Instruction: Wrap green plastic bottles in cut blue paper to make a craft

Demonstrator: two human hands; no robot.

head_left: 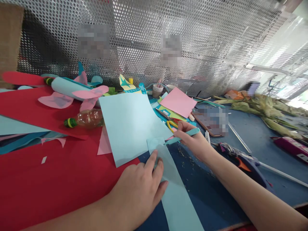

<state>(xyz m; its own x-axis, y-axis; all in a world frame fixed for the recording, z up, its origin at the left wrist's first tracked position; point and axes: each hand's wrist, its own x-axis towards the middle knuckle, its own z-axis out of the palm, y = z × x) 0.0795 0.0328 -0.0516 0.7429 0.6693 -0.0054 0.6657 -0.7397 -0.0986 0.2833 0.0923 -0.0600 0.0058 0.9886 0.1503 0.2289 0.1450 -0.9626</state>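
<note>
My left hand (pixel 141 186) lies with its fingers stretched out on a long light-blue paper strip (pixel 178 199), holding it against the table. The strip's far end overlaps the corner of a large light-blue paper sheet (pixel 132 125). In my right hand (pixel 192 141) is a turquoise pen (pixel 185 136), its tip close to the right edge of the strip's far end. Just beyond that hand lie scissors (pixel 170 123) with yellow and red handles. A clear plastic bottle (pixel 89 118) with a green cap lies left of the sheet, partly covered by it.
Red paper (pixel 60 186) spreads over the left side. A paper-wrapped bottle with pink petal shapes (pixel 72 88) lies behind it. On the right are a glue gun (pixel 247 163), a phone (pixel 209 123), a purple object (pixel 291 147) and dried husks (pixel 267 107). A perforated metal panel (pixel 141 38) stands behind.
</note>
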